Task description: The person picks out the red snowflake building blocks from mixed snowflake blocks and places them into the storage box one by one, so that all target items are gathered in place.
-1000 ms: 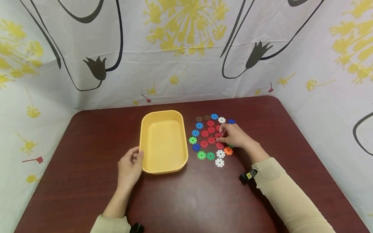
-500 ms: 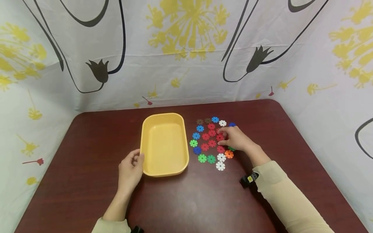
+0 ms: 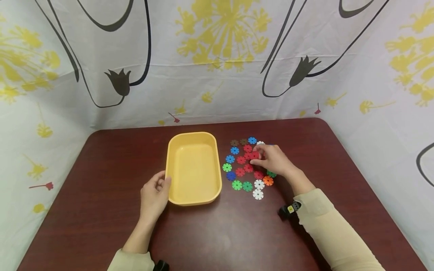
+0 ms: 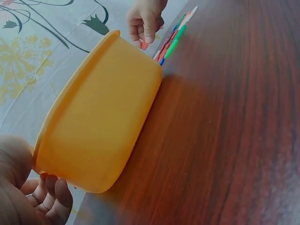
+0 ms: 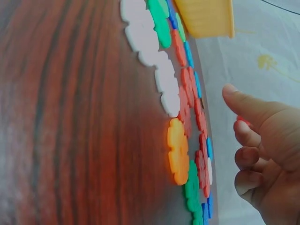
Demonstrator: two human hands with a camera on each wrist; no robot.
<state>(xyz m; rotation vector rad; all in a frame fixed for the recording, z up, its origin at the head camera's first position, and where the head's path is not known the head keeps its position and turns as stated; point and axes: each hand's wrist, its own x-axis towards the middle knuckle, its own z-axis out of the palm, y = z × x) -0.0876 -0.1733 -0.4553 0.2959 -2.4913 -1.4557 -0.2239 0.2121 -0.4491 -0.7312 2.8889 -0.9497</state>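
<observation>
My left hand (image 3: pixel 154 195) grips the left rim of a yellow plastic tray (image 3: pixel 194 169), thumb over the edge and fingers curled beneath it in the left wrist view. To the right of the tray lies a patch of notched, flower-shaped plastic discs. Over that patch, my right hand (image 3: pixel 276 162) pinches a red disc (image 3: pixel 254 155) between thumb and fingers. The left wrist view shows this held disc (image 4: pixel 144 44) raised above the others. In the right wrist view, only a sliver of red shows behind the fingers of the right hand (image 5: pixel 276 145).
Several red discs (image 3: pixel 240 172) lie inside a loose ring of blue, green, brown, white and orange (image 3: pixel 268 180) ones. The dark red-brown table (image 3: pixel 217 237) ends at a patterned cloth (image 3: pixel 203 82) behind and at both sides.
My right hand has picked up a red disc from the patch and shifted slightly left with it. The left hand keeps its grip on the tray. The head view has shifted a little.
</observation>
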